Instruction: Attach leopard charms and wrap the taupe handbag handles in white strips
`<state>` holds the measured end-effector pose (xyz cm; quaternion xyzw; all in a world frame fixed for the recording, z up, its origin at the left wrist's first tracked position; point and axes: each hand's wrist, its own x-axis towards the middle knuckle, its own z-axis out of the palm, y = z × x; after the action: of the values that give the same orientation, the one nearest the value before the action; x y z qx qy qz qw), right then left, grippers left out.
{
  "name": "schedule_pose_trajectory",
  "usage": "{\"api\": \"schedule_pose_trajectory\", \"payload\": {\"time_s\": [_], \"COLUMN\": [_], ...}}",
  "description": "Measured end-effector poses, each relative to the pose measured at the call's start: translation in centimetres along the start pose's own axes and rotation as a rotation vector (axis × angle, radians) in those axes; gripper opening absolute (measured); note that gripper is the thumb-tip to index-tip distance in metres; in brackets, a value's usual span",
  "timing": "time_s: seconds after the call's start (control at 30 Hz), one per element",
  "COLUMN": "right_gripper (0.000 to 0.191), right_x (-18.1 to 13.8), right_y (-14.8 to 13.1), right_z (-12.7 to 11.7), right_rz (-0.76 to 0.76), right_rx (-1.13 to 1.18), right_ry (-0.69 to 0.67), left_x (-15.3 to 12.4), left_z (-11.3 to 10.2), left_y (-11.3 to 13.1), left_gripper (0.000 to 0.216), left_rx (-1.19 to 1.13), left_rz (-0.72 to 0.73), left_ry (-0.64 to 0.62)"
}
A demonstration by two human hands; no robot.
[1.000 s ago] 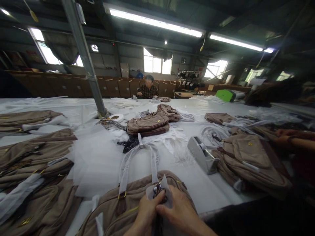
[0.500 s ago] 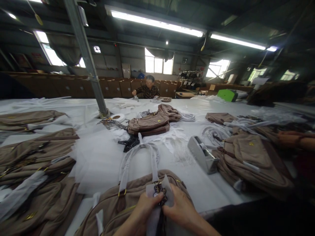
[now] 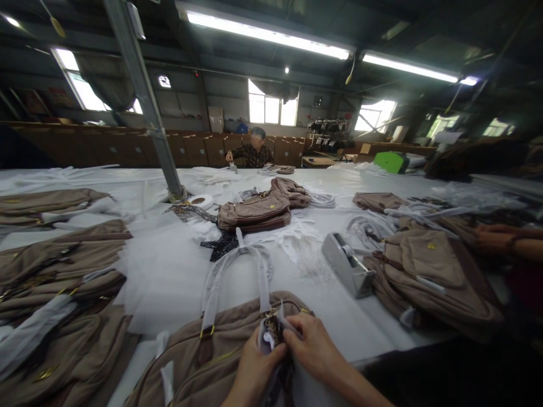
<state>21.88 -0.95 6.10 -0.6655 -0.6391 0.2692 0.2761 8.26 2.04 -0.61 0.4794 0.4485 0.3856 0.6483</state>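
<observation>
Nearer to us than the dispenser (image 3: 348, 265), and to its left, the bag (image 3: 199, 367) lies on the bench (image 3: 369, 330), its white-wrapped handle (image 3: 212, 288) forming a loop. On that same side of the dispenser, at the handle's right end, we have a dark charm (image 3: 275, 328) with a white sheet (image 3: 291, 328) partly around it. Our left hand (image 3: 257, 367) is closed on the sheet from the left; whether its fingers press the charm too, we cannot tell. Our right hand (image 3: 314, 342) pinches the sheet's right edge between thumb and fingers. Just right of the dispenser we see a second bag (image 3: 428, 265), and farther right a co-worker's hands (image 3: 494, 237). Well left of the dispenser lie loose papers (image 3: 161, 282).
</observation>
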Motion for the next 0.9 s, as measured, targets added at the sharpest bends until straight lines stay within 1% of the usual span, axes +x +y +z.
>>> {"api": "schedule_pose_trajectory", "payload": {"time_s": [0.1, 0.23, 0.27, 0.33, 0.43, 0.5, 0.6, 0.67, 0.73, 0.77, 0.8, 0.87, 0.9], "right_gripper": [0.016, 0.028, 0.029, 0.026, 0.02, 0.021, 0.031, 0.038, 0.042, 0.042, 0.041, 0.034, 0.029], "right_x": [-0.3, -1.0, -1.1, -1.2, -1.1, -1.1, -1.4, -1.4, -1.4, -1.4, -1.3, -1.2, -1.2], "right_y": [0.5, 1.2, 1.2, 1.1, 0.5, 0.1, -0.5, -0.8, -0.9, -0.9, -0.8, -0.3, 0.0], "right_z": [1.5, 3.2, 3.4, 3.2, 2.6, 2.5, 3.0, 3.5, 3.8, 3.8, 3.7, 3.4, 3.2], "right_rz": [0.006, -0.068, -0.085, -0.089, -0.071, -0.085, -0.095, -0.08, -0.088, -0.1, -0.11, -0.111, -0.101], "right_rx": [-0.086, -0.173, -0.182, -0.181, -0.184, -0.233, -0.397, -0.528, -0.608, -0.615, -0.603, -0.541, -0.498], "right_ry": [0.008, 0.071, 0.074, 0.049, 0.003, -0.012, -0.038, -0.061, -0.073, -0.074, -0.071, -0.056, -0.042], "left_x": [-0.1, -0.7, -0.9, -1.2, -1.3, -1.1, -1.0, -1.1, -0.8, -0.6, -0.2, 0.8, 1.4], "left_z": [0.1, 0.6, 0.8, 1.0, 1.0, 0.7, 0.0, -0.6, -1.0, -1.2, -1.4, -1.7, -1.8], "left_y": [-0.5, 0.1, 0.3, 0.7, 0.8, 0.8, 1.6, 2.4, 3.0, 3.0, 2.9, 2.1, 1.6], "left_gripper": [0.05, 0.048, 0.05, 0.053, 0.051, 0.047, 0.04, 0.026, 0.011, 0.012, 0.019, 0.029, 0.03], "left_rx": [-0.029, -0.013, -0.004, 0.001, -0.03, -0.079, -0.141, -0.15, -0.177, -0.201, -0.222, -0.234, -0.239], "left_rz": [-0.017, 0.008, 0.029, 0.078, 0.084, 0.04, -0.097, -0.212, -0.266, -0.268, -0.267, -0.278, -0.303], "left_ry": [0.021, -0.017, -0.036, -0.062, -0.048, -0.05, -0.123, -0.161, -0.156, -0.136, -0.111, -0.053, -0.025]}}
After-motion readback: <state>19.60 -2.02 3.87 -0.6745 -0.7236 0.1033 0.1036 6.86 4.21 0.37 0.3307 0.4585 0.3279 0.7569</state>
